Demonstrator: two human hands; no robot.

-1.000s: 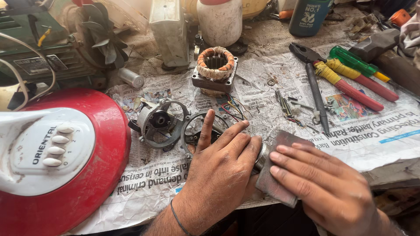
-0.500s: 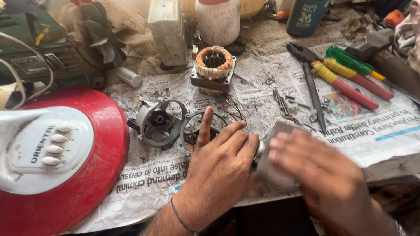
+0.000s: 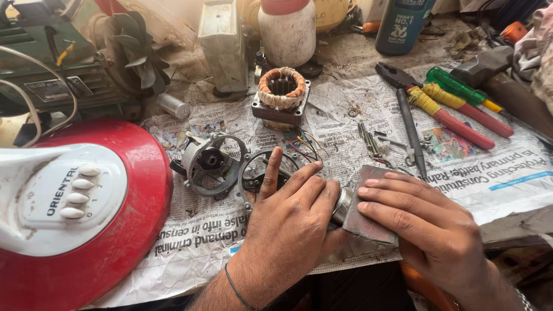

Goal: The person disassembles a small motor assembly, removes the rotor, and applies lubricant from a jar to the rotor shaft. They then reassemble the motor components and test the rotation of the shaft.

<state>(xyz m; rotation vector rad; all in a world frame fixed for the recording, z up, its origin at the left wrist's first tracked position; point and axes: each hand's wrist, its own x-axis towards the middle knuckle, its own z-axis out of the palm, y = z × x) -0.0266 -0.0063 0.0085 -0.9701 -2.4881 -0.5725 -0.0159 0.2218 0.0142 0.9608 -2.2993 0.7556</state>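
Observation:
My left hand (image 3: 291,222) is closed around a small shiny metal cylindrical part (image 3: 341,205), mostly hidden under the fingers, with its index finger stretched out. My right hand (image 3: 423,222) presses a grey sheet of abrasive paper (image 3: 368,216) around the end of that part. Both hands rest on newspaper (image 3: 219,230) at the bench's front edge. Just beyond the left hand lie a round metal motor end cover (image 3: 208,164) and a second ring-shaped cover (image 3: 253,175). A motor stator with copper windings (image 3: 280,95) stands farther back.
A red and white fan base with push buttons (image 3: 75,207) fills the left. Pliers (image 3: 426,103), a green-handled screwdriver (image 3: 461,89), a file (image 3: 410,129) and small screws (image 3: 371,141) lie at the right. A white jar (image 3: 286,29), blue can (image 3: 403,23) and green machine (image 3: 52,63) stand behind.
My right hand has shifted slightly with the abrasive paper against the metal part. The left hand stays in place holding it.

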